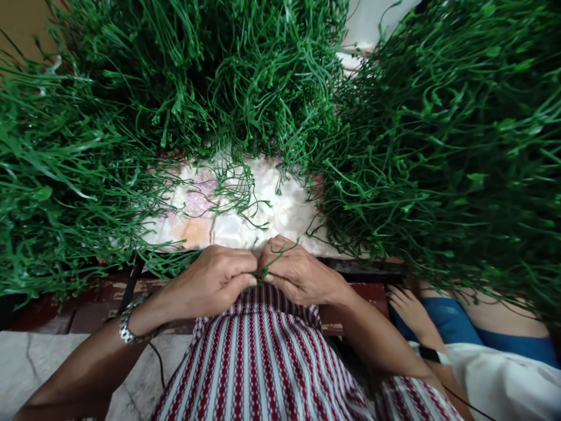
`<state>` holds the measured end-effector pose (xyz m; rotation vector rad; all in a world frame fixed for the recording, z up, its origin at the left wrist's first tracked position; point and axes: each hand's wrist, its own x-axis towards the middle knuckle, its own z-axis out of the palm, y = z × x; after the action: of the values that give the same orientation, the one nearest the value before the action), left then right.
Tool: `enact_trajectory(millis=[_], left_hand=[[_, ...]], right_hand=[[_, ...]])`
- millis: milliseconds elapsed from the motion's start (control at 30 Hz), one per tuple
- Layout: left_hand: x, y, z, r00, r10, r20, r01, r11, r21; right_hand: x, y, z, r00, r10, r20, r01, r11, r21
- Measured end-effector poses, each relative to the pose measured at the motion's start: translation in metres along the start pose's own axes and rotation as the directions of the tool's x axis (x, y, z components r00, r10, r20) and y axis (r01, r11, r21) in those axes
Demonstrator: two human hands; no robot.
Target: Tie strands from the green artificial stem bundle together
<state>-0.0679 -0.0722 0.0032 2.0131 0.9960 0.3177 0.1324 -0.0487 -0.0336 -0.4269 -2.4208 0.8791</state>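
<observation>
1. Plainly, heaps of green stems crowd the left, far and right sides.
2. Between them shows a pale patterned cloth, some stems trailing onto it.
3. Just before its near edge, left hand and right hand nearly meet, fingers curled, thumbs pinching.
4. Between their fingertips: a small green sprig.
</observation>
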Motion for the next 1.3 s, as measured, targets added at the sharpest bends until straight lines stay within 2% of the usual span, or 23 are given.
enact_trajectory(millis=[67, 167, 300, 367, 533, 767, 900, 1033, 1200, 1300], left_hand=[[0.002, -0.001, -0.001, 0.996, -0.083, -0.023, 0.08, 0.991, -0.111], [0.007, -0.002, 0.001, 0.982, -0.16, -0.097, 0.138, 0.969, -0.203], [0.01, -0.002, 0.007, 0.955, -0.199, -0.219, 0.15, 0.963, -0.223], [0.009, -0.002, 0.008, 0.946, -0.219, -0.238, 0.164, 0.959, -0.232], [0.005, -0.004, 0.005, 0.971, -0.179, -0.158, 0.149, 0.971, -0.189], [0.002, -0.01, 0.002, 0.994, -0.095, -0.05, 0.095, 0.995, -0.005], [-0.005, -0.008, 0.001, 0.996, -0.013, 0.086, 0.003, 0.993, 0.117], [-0.015, 0.001, 0.0, 0.974, 0.064, 0.217, -0.102, 0.98, 0.169], [-0.019, 0.006, 0.0, 0.943, 0.122, 0.31, -0.145, 0.988, 0.054], [-0.014, -0.002, -0.003, 0.948, 0.093, 0.304, -0.059, 0.991, -0.12]], right_hand=[[0.001, -0.001, 0.0, 0.997, 0.072, -0.034, -0.072, 0.997, 0.009], [0.003, -0.004, -0.002, 0.986, 0.16, -0.048, -0.164, 0.983, -0.078], [0.007, -0.006, -0.003, 0.985, 0.167, -0.052, -0.174, 0.964, -0.201], [0.007, -0.005, -0.001, 0.983, 0.158, -0.09, -0.175, 0.956, -0.237], [0.003, -0.002, 0.008, 0.983, 0.107, -0.148, -0.149, 0.94, -0.308], [0.004, -0.003, 0.01, 0.996, 0.089, -0.025, -0.092, 0.952, -0.293], [0.005, -0.006, 0.009, 0.996, 0.01, 0.092, 0.008, 0.98, -0.198], [0.004, -0.014, 0.007, 0.98, -0.084, 0.18, 0.088, 0.996, -0.015], [0.004, -0.016, 0.006, 0.946, -0.187, 0.265, 0.12, 0.961, 0.25], [0.006, -0.009, 0.008, 0.96, -0.137, 0.243, 0.044, 0.936, 0.35]])
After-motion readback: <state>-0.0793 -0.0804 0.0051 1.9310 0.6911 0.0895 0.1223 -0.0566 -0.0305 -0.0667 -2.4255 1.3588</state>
